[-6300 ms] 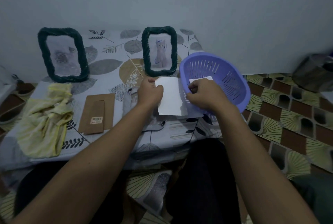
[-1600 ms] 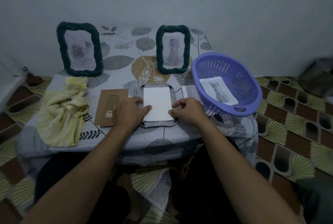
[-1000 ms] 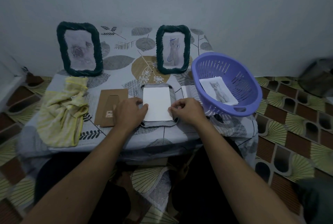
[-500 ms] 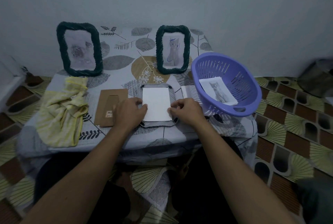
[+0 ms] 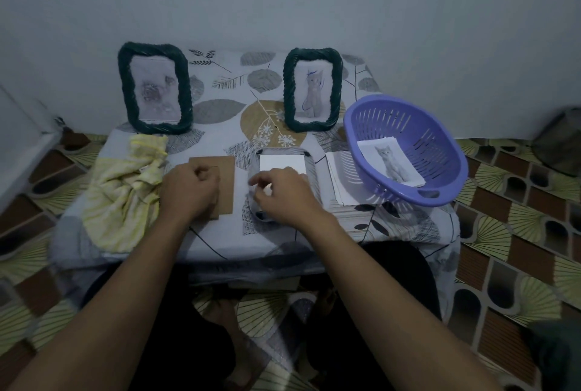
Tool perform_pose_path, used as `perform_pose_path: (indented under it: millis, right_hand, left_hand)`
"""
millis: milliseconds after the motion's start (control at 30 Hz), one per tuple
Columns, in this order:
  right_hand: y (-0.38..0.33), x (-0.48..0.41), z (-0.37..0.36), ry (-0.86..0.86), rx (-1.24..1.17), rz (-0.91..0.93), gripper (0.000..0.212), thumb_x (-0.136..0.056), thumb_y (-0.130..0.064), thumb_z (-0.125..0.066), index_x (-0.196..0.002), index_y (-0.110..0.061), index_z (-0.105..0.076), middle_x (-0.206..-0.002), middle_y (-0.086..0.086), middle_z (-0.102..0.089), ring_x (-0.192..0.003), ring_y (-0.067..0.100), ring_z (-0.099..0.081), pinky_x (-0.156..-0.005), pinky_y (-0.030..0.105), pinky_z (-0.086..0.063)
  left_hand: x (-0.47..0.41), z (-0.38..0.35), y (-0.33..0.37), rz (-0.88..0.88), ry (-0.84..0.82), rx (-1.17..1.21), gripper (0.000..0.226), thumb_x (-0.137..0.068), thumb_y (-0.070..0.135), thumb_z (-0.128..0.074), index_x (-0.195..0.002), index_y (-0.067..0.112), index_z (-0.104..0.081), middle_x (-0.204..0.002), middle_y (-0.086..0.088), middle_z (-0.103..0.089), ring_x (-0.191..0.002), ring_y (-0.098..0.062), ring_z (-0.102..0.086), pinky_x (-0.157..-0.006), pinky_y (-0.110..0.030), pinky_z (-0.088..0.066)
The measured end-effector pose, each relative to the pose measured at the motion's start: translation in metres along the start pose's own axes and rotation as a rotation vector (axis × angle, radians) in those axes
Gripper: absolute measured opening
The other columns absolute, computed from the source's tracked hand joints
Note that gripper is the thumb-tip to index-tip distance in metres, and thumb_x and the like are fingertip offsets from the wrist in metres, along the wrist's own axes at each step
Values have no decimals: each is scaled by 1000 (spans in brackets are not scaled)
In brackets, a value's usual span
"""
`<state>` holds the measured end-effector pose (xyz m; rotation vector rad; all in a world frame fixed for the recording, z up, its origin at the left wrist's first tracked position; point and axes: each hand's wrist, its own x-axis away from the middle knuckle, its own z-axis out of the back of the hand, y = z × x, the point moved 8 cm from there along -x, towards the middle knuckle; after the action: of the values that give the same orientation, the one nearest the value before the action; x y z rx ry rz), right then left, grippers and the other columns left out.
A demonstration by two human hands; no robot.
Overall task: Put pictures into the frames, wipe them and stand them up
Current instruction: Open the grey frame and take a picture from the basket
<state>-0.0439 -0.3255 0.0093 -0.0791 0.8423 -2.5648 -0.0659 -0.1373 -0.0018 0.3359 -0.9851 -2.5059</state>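
A dark frame (image 5: pixel 284 150) lies face down in the middle of the table, with a white picture (image 5: pixel 283 163) lying back side up in it. My right hand (image 5: pixel 284 197) rests on its near half, fingertips curled and pinching at the picture's near left corner. A brown cardboard backing (image 5: pixel 227 178) lies just left of the frame. My left hand (image 5: pixel 191 191) sits on the backing with its fingers curled round it. Two green-rimmed frames with pictures, one (image 5: pixel 185 88) at the left and one (image 5: pixel 338 88) at the right, stand upright at the back. A yellow cloth (image 5: pixel 125 189) lies bunched at the left.
A purple basket (image 5: pixel 446 198) at the table's right edge holds a cat picture (image 5: pixel 390 161). A stack of white sheets (image 5: pixel 341 180) lies partly under it. The low table (image 5: pixel 220 239) stands against a wall, with patterned floor tiles (image 5: pixel 503 233) around it.
My left hand has moved left from the picture's edge onto the cardboard backing. My right hand has shifted left over the near part of the picture.
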Motion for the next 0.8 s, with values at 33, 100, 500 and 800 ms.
perform_pose_path:
  millis: [33, 100, 500, 800]
  right_hand:
    - [-9, -1, -8, -35, 52, 29, 33, -94, -31, -53, -123, -28, -68, -121, -3, -68, -115, 23, -51, -100, 41, -34]
    - [-22, -2, -24, -108, 207, 78, 38, -98, -37, -46, -131, -28, -62, -137, 2, -55, -129, 27, -36, -102, 46, -26]
    - [-34, -9, -59, -193, 361, 39, 43, -100, -36, -34, -118, -16, -69, -132, 5, -53, -124, 30, -32, -97, 50, -23]
    - [-31, -13, -52, -156, 309, -2, 43, -97, -38, -38, -119, -19, -70, -127, 5, -53, -122, 30, -33, -97, 48, -25]
  left_hand:
    - [-2, 2, -10, 37, -28, -27, 45, -85, 32, -52, -118, 6, -69, -116, -20, -69, -107, -36, -63, -91, -38, -49]
    - [-3, 7, -27, 72, -66, -83, 48, -84, 37, -54, -112, 0, -68, -115, -24, -66, -104, -39, -62, -87, -40, -49]
    - [3, 7, -54, 89, -82, -82, 35, -88, 21, -60, -117, 3, -68, -115, -19, -69, -105, -36, -63, -88, -38, -49]
    - [5, 18, -32, 162, -25, 253, 29, -89, 10, -46, -117, 14, -55, -105, -5, -63, -97, -24, -58, -71, -33, -43]
